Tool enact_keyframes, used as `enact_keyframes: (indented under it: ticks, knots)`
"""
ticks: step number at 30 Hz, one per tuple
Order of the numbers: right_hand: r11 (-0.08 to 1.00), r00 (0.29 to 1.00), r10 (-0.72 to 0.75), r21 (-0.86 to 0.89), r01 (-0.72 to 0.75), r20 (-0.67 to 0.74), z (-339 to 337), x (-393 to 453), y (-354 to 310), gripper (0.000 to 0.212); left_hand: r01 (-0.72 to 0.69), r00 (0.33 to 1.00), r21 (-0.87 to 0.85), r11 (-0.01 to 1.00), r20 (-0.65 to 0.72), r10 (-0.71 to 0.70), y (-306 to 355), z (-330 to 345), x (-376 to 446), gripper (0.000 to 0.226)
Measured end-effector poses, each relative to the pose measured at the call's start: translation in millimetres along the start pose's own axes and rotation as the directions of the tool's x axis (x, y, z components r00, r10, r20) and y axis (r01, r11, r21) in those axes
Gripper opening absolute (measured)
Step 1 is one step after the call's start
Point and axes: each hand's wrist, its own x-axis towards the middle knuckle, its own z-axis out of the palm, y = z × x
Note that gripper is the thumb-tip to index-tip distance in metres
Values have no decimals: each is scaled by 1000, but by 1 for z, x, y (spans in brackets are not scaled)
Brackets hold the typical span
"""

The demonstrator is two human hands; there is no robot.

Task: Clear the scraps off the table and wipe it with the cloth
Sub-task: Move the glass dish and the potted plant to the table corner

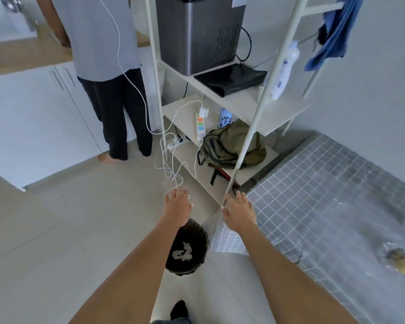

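Both hands empty above the bin

Left hand [177,205] and right hand [239,212] reach forward, fingers spread; scraps [398,258] lie on the grid-covered table [325,183], blue cloth [334,33] hangs on the shelf rack [262,113].

Soft, even daylight fills the room — no harsh shadows, no glare. Wide-angle distortion bends the shelf posts [253,127] outward. Motion blur smears the table [337,195] at right — edges look soft throughout.

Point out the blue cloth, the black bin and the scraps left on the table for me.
blue cloth [334,36]: head view, middle of the hanging fabric.
black bin [186,247]: head view, dark inside by the white scraps.
scraps on the table [400,259]: head view, brownish pile near the right edge.
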Motion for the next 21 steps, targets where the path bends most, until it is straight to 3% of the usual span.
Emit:
enact_keyframes:
  ticks: [14, 21]
  knots:
    - [951, 949, 306, 82, -300, -82, -31, -139, 181, 57, -320, 944, 135, 938, -34, 327, 189, -7, -46, 60]
    - [899, 897, 433, 109, -424, -87, -25, -202, 261, 58, -423, 905, 148, 894, 32, 423, 279, 12, -79, 61]
